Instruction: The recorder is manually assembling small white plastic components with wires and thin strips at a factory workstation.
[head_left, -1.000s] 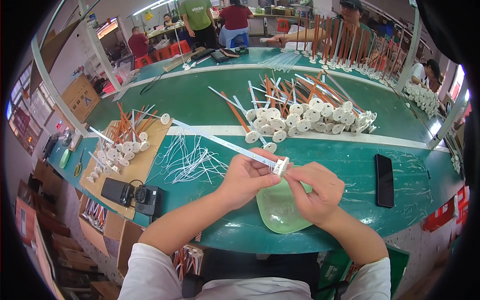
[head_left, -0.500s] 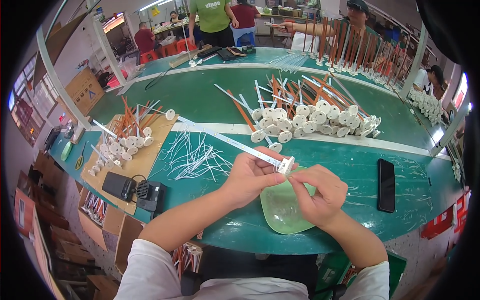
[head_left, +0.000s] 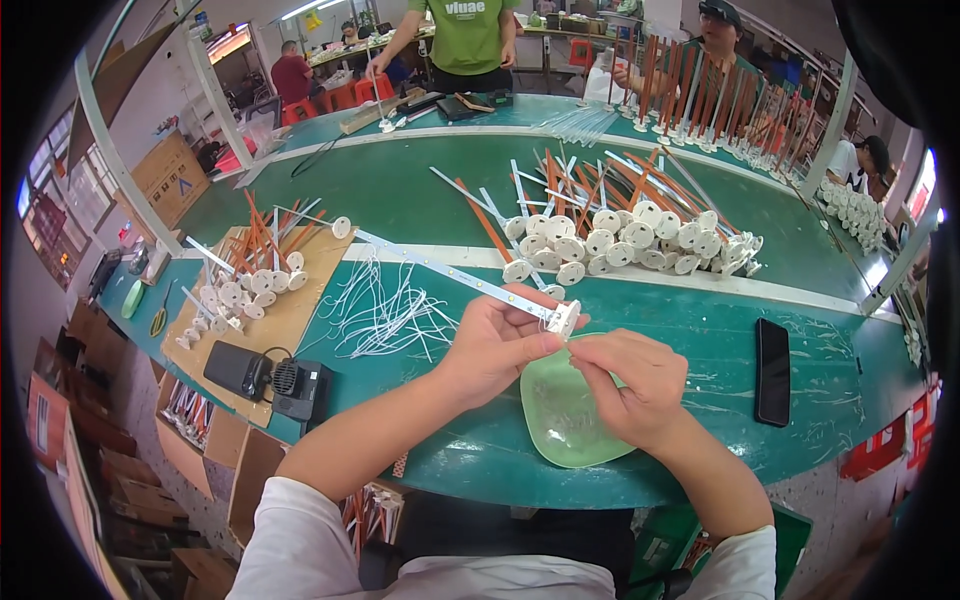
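Observation:
My left hand point(head_left: 488, 352) is closed around the lower end of a white LED strip point(head_left: 450, 272) with a round white base point(head_left: 566, 318). The strip slants up and away to the left, and the base sits by my thumb. My right hand point(head_left: 640, 385) is pinched, fingertips right beside the base; whatever lies between them is too small to make out. Under both hands rests a translucent light-green dish point(head_left: 575, 440), partly covered by my right hand.
Thin white wires point(head_left: 385, 315) lie left of my hands, near a black power adapter point(head_left: 300, 390). Heaps of strips with round bases point(head_left: 640, 235) stand ahead, others on cardboard point(head_left: 300, 330) at left. A phone point(head_left: 772, 370) lies right. People work beyond the bench.
The base has turned in my left hand, showing more of its round disc. Across the bench, the person in green has shifted right and reaches toward an upright stick; another person has drawn an arm back.

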